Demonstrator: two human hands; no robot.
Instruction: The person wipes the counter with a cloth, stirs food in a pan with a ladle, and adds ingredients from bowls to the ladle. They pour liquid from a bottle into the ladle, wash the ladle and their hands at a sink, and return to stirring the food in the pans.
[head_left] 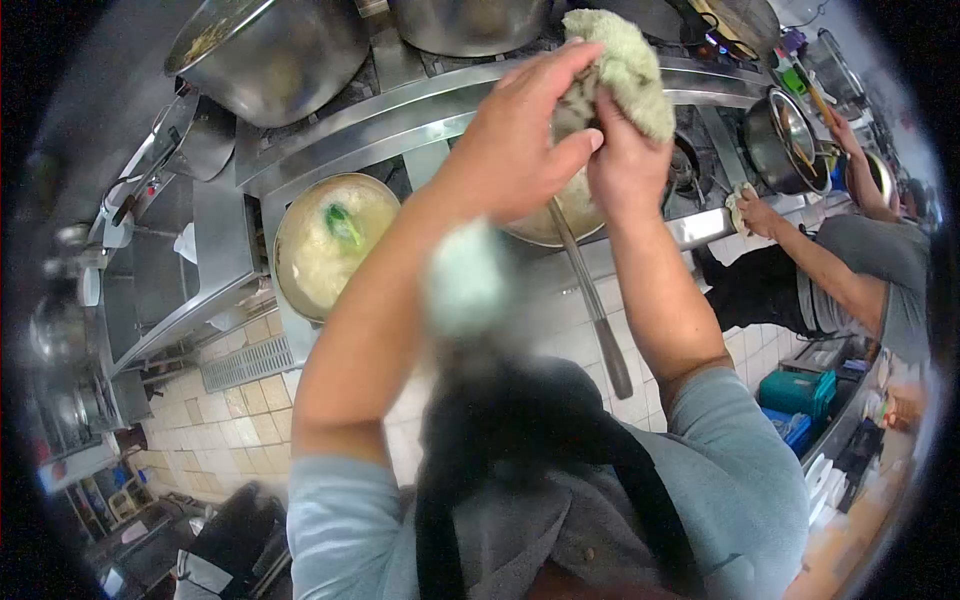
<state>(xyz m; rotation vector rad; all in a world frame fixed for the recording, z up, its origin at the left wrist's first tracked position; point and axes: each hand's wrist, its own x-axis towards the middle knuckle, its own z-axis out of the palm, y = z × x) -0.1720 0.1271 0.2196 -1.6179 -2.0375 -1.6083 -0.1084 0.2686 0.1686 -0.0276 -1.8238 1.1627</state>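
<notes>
A pale, stained cloth (630,75) is bunched in my right hand (630,165), which is raised over the stove. My left hand (515,135) is right beside it, fingers stretched out, with the fingertips at the cloth's edge and the thumb near my right hand. Below my hands lies a pan (535,232), mostly hidden by them, and a long-handled metal utensil (590,290) rests in it with its handle pointing toward me. To the left, another pan (290,255) holds a pale, creamy liquid with a green leaf (343,225) in it.
Large metal pots (275,70) stand behind a steel rail (400,120). At right, a co-worker (860,265) has one hand on a cloth by the stove edge and the other on a stick near a metal pot (775,150). A teal container (800,395) sits lower right.
</notes>
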